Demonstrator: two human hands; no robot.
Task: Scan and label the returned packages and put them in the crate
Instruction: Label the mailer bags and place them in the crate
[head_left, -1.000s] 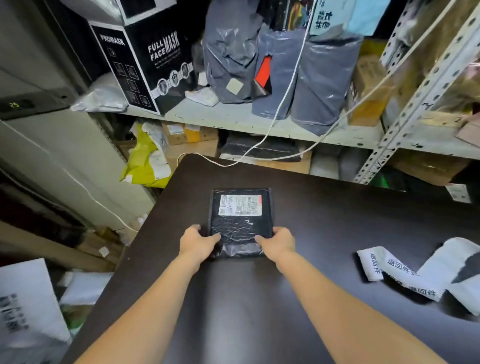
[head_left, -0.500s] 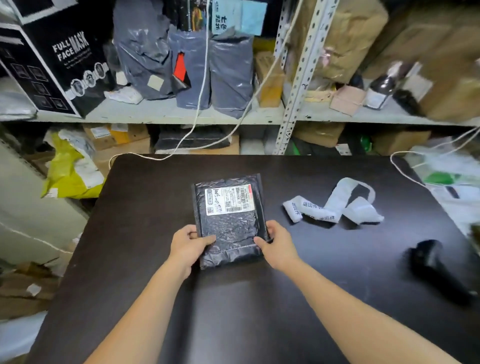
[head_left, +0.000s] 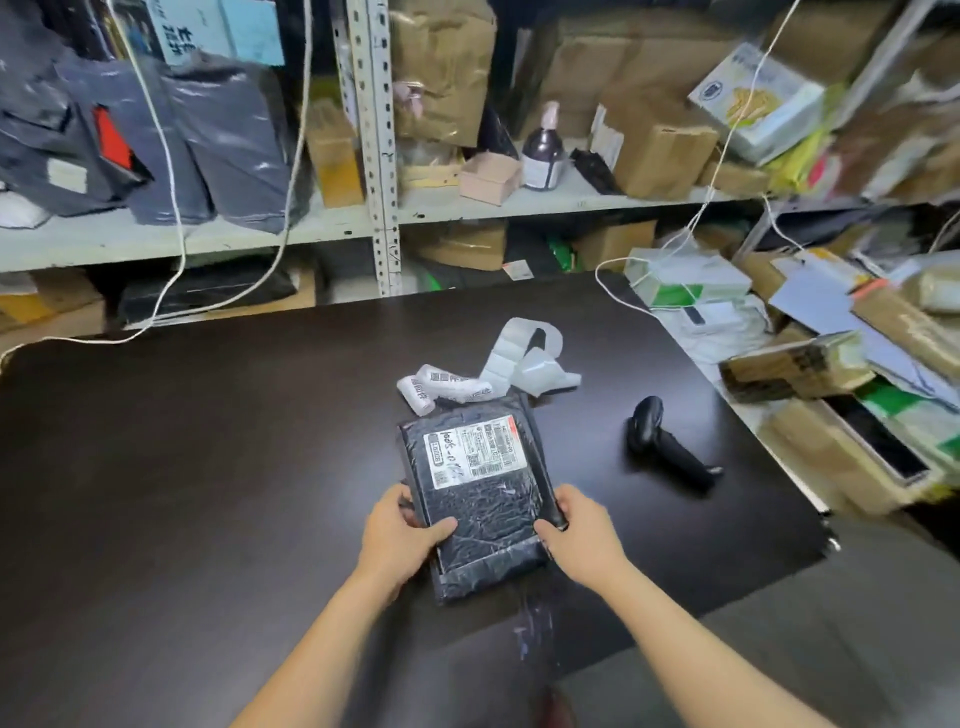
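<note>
A flat black plastic-wrapped package (head_left: 483, 512) with a white shipping label on its far half is held over the dark table (head_left: 208, 467). My left hand (head_left: 397, 535) grips its left edge, thumb on top. At the package's right edge my right hand (head_left: 579, 535) holds it the same way. A curled strip of white labels (head_left: 488, 376) lies just beyond the package. To the right of the package a black handheld scanner (head_left: 662, 441) lies on the table. No crate shows in view.
Metal shelving (head_left: 382, 156) behind the table carries grey mailer bags (head_left: 223, 140) and cardboard boxes (head_left: 660, 140). Piled boxes and parcels (head_left: 831, 374) crowd the table's right side. White cables (head_left: 291, 171) hang over the shelf and the table's far edge.
The view has swung right, bringing the scanner and the right-hand pile fully into sight. Both hands have carried the package to the right, toward the label strip and scanner.
</note>
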